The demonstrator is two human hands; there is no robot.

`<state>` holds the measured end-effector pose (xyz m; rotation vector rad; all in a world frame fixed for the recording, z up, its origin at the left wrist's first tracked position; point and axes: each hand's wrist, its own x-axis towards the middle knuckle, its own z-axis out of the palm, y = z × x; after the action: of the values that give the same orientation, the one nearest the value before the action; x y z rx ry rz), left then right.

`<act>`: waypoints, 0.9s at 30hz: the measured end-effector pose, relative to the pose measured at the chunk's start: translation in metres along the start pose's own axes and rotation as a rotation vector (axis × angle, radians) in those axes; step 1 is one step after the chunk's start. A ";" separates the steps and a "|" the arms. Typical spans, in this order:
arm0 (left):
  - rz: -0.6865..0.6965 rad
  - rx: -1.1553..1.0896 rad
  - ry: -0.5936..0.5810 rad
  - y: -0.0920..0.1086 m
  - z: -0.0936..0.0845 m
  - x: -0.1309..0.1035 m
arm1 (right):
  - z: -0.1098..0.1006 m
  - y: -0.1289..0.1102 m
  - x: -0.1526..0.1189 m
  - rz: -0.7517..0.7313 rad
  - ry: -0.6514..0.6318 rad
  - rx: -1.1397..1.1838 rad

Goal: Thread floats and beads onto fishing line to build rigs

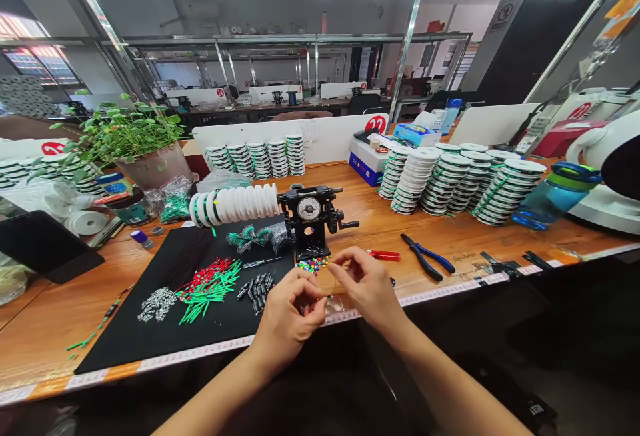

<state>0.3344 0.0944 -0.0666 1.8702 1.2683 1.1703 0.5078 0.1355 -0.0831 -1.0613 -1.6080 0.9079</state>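
Note:
Near the table's front edge, my left hand (294, 308) and my right hand (367, 289) face each other with fingertips pinched. A thin line (334, 287), hard to make out, runs between them. Just beyond my fingers lies a pile of small multicoloured beads (313, 265). Behind it stands a black hand-crank winding machine (309, 216) with a row of white spools (247, 204) on its shaft. Left of my left hand, black cylindrical pieces (256, 289), green sticks (213, 296), red pieces (213, 271) and small silver metal pieces (157, 304) lie on a black mat (135, 333).
To the right lie blue-handled pliers (428, 256) and a red tool (383, 255). Stacks of wound spools (453, 183) and a blue bottle (556, 195) stand beyond. A potted plant (157, 164) is at the back left. A measuring tape strip (430, 295) follows the front edge.

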 end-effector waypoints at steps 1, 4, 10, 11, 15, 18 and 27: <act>-0.062 -0.086 0.027 0.001 0.004 -0.003 | 0.000 0.000 -0.011 0.032 0.047 0.012; -0.149 -0.295 0.045 0.003 0.010 -0.009 | 0.004 0.002 -0.042 0.188 -0.059 0.185; -0.047 -0.180 0.045 0.001 0.010 -0.014 | 0.005 -0.003 -0.069 -0.249 -0.014 -0.062; 0.020 -0.098 0.044 0.000 0.009 -0.014 | 0.003 -0.006 -0.067 -0.363 0.014 -0.148; 0.437 0.296 -0.031 -0.003 -0.002 -0.009 | -0.009 -0.011 -0.036 -0.311 -0.126 -0.183; 0.728 0.569 -0.168 -0.004 -0.014 0.001 | -0.009 -0.006 -0.001 -0.165 -0.270 -0.111; 0.183 0.093 0.062 0.001 0.004 -0.006 | -0.002 -0.003 -0.006 -0.032 0.025 -0.054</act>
<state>0.3373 0.0885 -0.0700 2.0685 1.2245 1.2923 0.5095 0.1287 -0.0814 -1.0769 -1.6327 0.8308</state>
